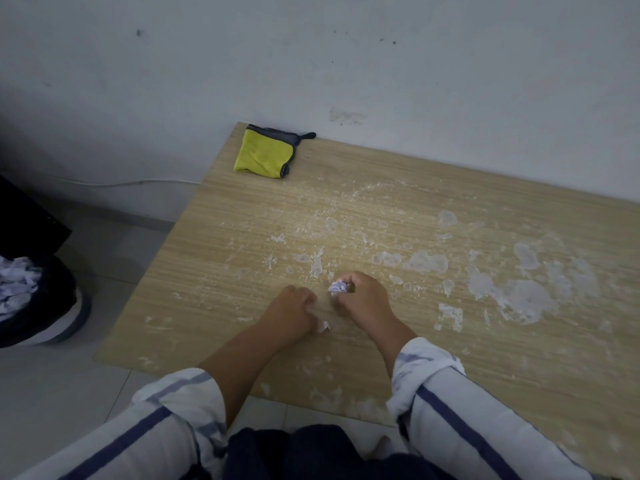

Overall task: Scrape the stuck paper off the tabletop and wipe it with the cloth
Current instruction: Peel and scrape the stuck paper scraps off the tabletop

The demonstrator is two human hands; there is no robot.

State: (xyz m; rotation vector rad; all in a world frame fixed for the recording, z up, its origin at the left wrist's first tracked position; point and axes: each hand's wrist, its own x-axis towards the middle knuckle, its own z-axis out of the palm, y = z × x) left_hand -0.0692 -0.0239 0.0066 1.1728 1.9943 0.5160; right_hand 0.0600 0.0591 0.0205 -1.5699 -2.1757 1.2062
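A light wooden tabletop (398, 209) carries many white patches of stuck paper (519, 292), thickest toward the right. My right hand (363, 299) rests on the table near the front, its fingers closed around a crumpled wad of scraped paper (337, 287). My left hand (291, 311) lies just to its left with the fingers curled, and a small white paper scrap (323, 327) shows under it. A folded yellow cloth with grey edging (265, 152) lies at the table's far left corner, well away from both hands.
A dark bin (38, 299) with crumpled white paper inside stands on the tiled floor left of the table. A white wall (346, 64) runs behind the table, with a thin white cable along its base. The table's front edge sits close to my lap.
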